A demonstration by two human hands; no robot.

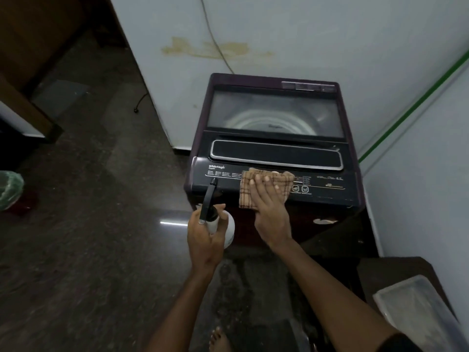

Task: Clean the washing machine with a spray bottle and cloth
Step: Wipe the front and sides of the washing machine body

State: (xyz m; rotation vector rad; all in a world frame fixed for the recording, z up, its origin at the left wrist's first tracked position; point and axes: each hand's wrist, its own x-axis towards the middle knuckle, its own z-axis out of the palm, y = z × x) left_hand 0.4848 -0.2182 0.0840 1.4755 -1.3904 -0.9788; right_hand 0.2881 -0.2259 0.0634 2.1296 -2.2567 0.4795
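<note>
A dark maroon top-load washing machine stands against the wall, its glass lid down and the drum visible through it. My right hand presses a folded brown checked cloth flat against the front control panel, fingers straight. Left of it, my left hand grips a white spray bottle by the neck; its black nozzle points up toward the panel's left end.
A pale wall runs behind and to the right of the machine, with a hanging cable and a green pipe. A clear plastic tub sits at lower right. A green bag lies at far left on the dark floor. My bare foot stands below.
</note>
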